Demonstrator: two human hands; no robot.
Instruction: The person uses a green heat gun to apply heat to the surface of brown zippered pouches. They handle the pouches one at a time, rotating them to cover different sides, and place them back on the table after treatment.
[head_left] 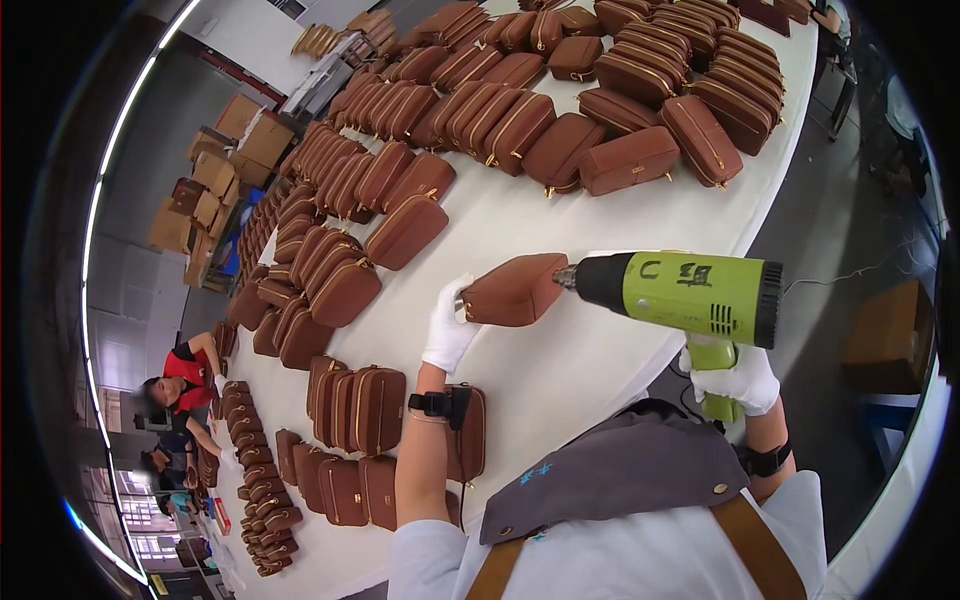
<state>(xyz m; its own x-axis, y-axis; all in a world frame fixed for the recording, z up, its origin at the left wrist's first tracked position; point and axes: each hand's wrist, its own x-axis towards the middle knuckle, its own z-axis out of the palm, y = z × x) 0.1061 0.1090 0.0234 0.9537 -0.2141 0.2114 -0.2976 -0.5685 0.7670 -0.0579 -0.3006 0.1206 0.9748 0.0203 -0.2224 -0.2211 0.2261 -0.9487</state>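
Observation:
My left hand [451,325], in a white glove, grips one end of a brown zippered bag [517,291] and holds it up over the white table. In my right hand [738,383], also gloved in white, is a green and black heat gun [690,295], its fingers closed round the handle. The gun's metal nozzle [566,277] points left and sits at the right end of the bag; whether it touches cannot be told. Part of my left fingers is hidden behind the bag.
Rows of similar brown bags [400,110] cover the far and left parts of the white table [590,375]. More bags [357,410] stand beside my left forearm. Co-workers [185,375] are at the table's left side. Cardboard boxes [215,180] and another carton [888,335] stand beyond the table.

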